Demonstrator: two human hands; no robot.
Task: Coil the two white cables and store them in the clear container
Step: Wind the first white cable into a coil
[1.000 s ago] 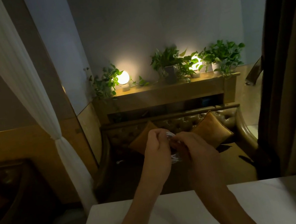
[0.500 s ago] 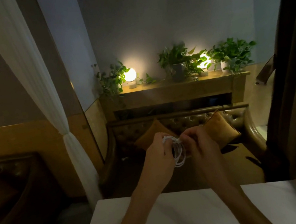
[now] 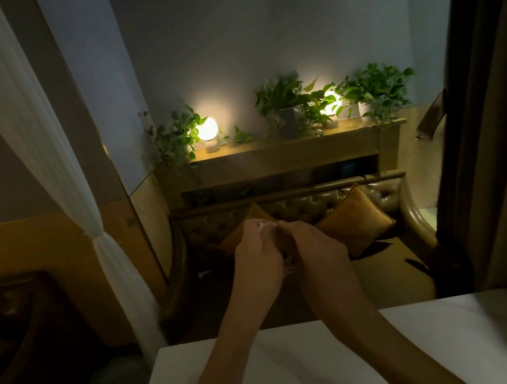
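Both hands are raised together in front of me, beyond the far edge of the white table. My left hand is closed around a white cable; only a short bit of it shows above the fingers, the rest is hidden between the palms. My right hand is closed against the left one and pinches the same cable. The second cable and the clear container are not in view.
A brown tufted sofa with two orange cushions stands behind the table. A shelf above it carries two lit lamps and potted plants. A white curtain hangs at left, a dark curtain at right.
The cable loops that hung visibly between my hands half a second ago are now bunched inside them. The hands have closed in against each other.
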